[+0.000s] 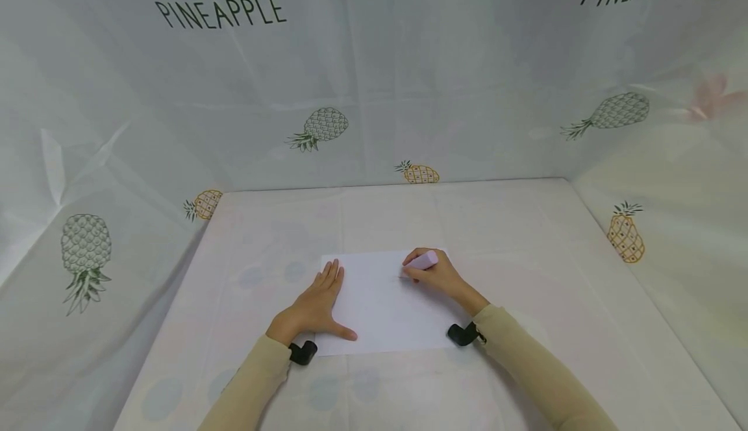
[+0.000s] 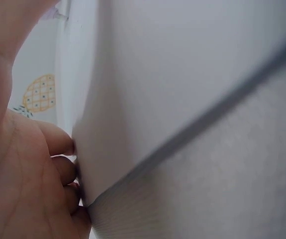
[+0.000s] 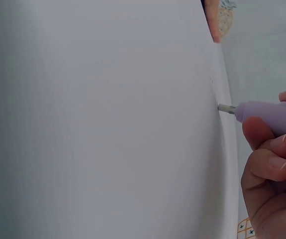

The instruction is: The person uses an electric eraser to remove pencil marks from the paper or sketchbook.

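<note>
A white sheet of paper (image 1: 380, 314) lies on the table in front of me. My left hand (image 1: 315, 304) rests flat on its left side in the head view, thumb spread from the fingers. In the left wrist view the left hand's fingertips (image 2: 65, 169) touch the surface. My right hand (image 1: 441, 278) grips a thick lilac pen-shaped electric eraser (image 1: 424, 260) over the sheet's upper right. The right wrist view shows the lilac eraser (image 3: 267, 114) with its narrow metal tip at the paper (image 3: 133, 124). Tiny faint marks show on the paper near that tip.
The table (image 1: 514, 223) has a pale cloth with faint coloured spots. Pineapple-printed sheeting (image 1: 467, 93) hangs behind it and at both sides. Black wrist cameras sit at both cuffs, the left camera (image 1: 304, 353) and the right camera (image 1: 461, 335).
</note>
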A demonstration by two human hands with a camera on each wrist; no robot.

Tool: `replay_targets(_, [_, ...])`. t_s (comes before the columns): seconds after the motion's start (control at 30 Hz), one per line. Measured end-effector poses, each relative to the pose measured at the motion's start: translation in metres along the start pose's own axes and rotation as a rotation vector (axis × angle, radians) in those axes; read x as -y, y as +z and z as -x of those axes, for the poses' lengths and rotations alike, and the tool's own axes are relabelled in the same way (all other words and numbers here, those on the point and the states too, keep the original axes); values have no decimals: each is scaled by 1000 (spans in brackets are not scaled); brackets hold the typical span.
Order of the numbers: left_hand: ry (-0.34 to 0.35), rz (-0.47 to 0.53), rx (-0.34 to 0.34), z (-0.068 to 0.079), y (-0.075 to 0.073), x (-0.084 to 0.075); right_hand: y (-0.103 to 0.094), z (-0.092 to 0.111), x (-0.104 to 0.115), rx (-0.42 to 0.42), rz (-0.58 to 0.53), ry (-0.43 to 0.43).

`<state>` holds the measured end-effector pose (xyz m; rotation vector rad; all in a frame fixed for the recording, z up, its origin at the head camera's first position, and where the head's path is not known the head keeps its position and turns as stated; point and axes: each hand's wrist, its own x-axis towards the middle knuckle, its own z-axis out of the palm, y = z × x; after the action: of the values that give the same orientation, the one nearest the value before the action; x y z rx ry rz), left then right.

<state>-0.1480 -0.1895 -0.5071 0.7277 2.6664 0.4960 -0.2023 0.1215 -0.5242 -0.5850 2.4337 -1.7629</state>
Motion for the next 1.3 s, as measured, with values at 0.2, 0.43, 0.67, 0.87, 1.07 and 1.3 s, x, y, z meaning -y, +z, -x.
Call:
replay_targets(0.2, [0,9,4,-1,0,1,-1,1,-1,-6,-10,-15])
replay_targets(0.43, [-4,12,5,-2,0,1,-3,2,2,-11,-4,5])
replay_targets(0.67, [-10,-6,9,-2,0,2,-2,2,19,27,-13,-2])
replay_targets(0.87, [11,2,6,-1,0,1,1,5,37,48,-31,-55])
replay_targets(1.07, [4,-1,14,-1,0,1,1,7,41,49,-28,-50])
replay_targets(1.3, [-1,-8,15,-1,1,2,-1,4,26,53,0,-8])
